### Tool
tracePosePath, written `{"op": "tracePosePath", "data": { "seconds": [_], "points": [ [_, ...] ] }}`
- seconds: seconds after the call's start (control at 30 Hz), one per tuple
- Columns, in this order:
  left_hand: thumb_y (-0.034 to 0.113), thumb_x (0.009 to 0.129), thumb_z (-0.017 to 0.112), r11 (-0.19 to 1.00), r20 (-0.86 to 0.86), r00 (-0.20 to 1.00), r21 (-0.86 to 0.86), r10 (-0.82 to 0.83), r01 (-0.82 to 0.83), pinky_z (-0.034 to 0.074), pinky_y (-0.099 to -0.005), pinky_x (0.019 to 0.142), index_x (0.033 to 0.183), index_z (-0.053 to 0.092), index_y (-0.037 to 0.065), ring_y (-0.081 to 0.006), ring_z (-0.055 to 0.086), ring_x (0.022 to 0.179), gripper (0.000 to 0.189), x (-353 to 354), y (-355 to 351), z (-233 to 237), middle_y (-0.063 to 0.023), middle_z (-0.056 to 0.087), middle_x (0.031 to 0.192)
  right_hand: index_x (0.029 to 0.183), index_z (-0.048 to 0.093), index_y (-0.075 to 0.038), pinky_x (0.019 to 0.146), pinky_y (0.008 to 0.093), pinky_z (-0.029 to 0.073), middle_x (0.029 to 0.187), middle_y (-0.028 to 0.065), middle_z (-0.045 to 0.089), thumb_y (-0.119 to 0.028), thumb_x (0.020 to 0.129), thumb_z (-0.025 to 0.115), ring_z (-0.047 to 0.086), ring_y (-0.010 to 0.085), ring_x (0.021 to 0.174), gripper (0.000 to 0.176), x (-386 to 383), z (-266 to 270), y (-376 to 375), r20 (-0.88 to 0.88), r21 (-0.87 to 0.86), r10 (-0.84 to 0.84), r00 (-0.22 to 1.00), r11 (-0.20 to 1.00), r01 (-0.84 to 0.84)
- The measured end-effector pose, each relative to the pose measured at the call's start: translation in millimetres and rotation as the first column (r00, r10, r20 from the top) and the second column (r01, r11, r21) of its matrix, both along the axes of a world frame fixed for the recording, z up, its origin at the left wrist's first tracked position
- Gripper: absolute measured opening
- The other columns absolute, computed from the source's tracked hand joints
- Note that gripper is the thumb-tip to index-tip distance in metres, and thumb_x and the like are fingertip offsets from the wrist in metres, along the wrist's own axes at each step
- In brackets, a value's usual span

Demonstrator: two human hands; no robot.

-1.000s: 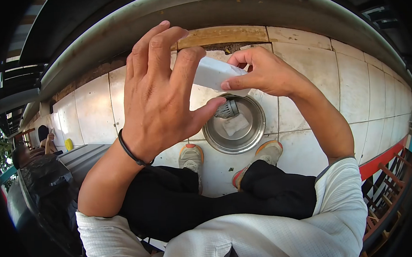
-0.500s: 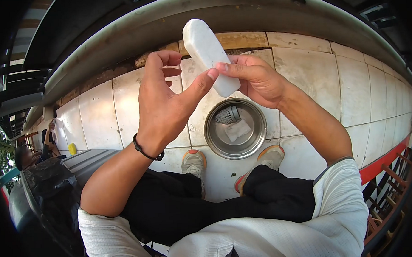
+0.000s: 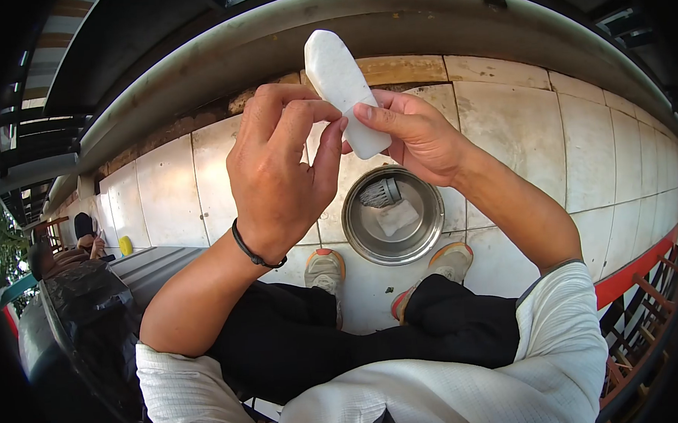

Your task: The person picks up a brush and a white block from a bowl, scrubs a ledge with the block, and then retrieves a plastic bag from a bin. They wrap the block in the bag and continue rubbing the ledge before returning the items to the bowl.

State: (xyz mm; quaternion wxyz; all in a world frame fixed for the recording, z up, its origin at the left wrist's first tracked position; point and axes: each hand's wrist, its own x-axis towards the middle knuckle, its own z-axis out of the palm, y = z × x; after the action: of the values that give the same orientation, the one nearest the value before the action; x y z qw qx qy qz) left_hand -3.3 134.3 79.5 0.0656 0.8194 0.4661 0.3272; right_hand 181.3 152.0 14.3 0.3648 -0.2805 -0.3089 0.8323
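Head view, upper centre: left hand (image 3: 281, 176) pinches one white bar (image 3: 339, 71), smooth, oblong, round-ended, tilted upright; right hand (image 3: 415, 136) grips its lower end. Below, one steel bowl (image 3: 425, 234) holds one brush (image 3: 380, 193) and one white piece (image 3: 397, 218).

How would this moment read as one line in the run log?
left hand: fingers on white bar | right hand: grips bar's lower end | steel bowl: on tiled floor, holds brush
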Motion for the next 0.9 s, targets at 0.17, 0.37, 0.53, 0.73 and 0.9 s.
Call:
{"op": "tracePosePath", "data": {
  "seconds": [0.17,0.37,0.53,0.73,0.9],
  "points": [
    [0.000,0.083,0.068,0.941,0.251,0.958,-0.335,0.137,-0.047,0.057,-0.0284,0.070,0.087,0.064,0.000,-0.0175,0.066,0.087,0.006,5.7,-2.0,3.0,-0.0092,0.063,0.100,0.121,0.059,0.000,0.086,0.0291,0.048,0.108,0.0063,0.065,-0.039,0.093,0.067,0.061,0.0114,0.096,0.049,-2.9,1.8,-2.0,0.036,-0.015,0.000,0.999,1.000,0.000],
    [0.003,0.083,0.067,0.831,0.429,0.860,-0.556,0.276,0.011,0.061,-0.0283,0.072,0.085,0.062,-0.004,-0.0180,0.068,0.084,0.009,3.8,2.7,0.5,-0.0130,0.061,0.107,0.122,0.059,-0.001,0.085,0.0296,0.045,0.109,0.0057,0.065,-0.037,0.095,0.063,0.059,0.0109,0.101,0.045,-6.9,-0.6,-3.2,0.094,0.002,-0.024,0.995,1.000,0.024],
    [0.009,0.084,0.069,0.768,0.446,0.832,-0.639,0.330,0.038,0.056,-0.0287,0.073,0.083,0.063,-0.003,-0.0174,0.064,0.092,0.013,-2.8,5.8,-10.5,-0.0126,0.061,0.108,0.121,0.059,-0.002,0.084,0.0293,0.044,0.108,0.0056,0.064,-0.032,0.094,0.063,0.058,0.0113,0.100,0.040,-6.9,-1.2,-2.5,0.043,0.013,-0.071,0.997,0.997,0.070],
    [0.019,0.086,0.071,0.686,0.557,0.732,-0.708,0.393,0.170,0.044,-0.0303,0.093,0.113,0.058,-0.003,-0.0201,0.057,0.108,0.038,-12.9,8.2,-19.0,-0.0120,0.059,0.113,0.127,0.054,0.002,0.092,0.0308,0.043,0.113,0.0066,0.062,-0.023,0.099,0.055,0.057,0.0126,0.102,0.038,-2.6,-2.7,1.4,0.005,0.005,-0.072,0.997,0.997,0.072],
    [0.029,0.096,0.060,0.494,0.483,0.802,-0.824,0.353,0.279,0.048,-0.0321,0.090,0.131,0.051,0.003,-0.0135,0.056,0.110,0.045,-13.4,10.6,-9.5,-0.0077,0.058,0.124,0.121,0.060,-0.002,0.089,0.0305,0.038,0.109,0.0042,0.064,-0.030,0.093,0.062,0.056,0.0118,0.100,0.040,-7.4,2.8,-0.7,-0.015,0.014,-0.123,0.992,0.992,0.123]
  ]
}}
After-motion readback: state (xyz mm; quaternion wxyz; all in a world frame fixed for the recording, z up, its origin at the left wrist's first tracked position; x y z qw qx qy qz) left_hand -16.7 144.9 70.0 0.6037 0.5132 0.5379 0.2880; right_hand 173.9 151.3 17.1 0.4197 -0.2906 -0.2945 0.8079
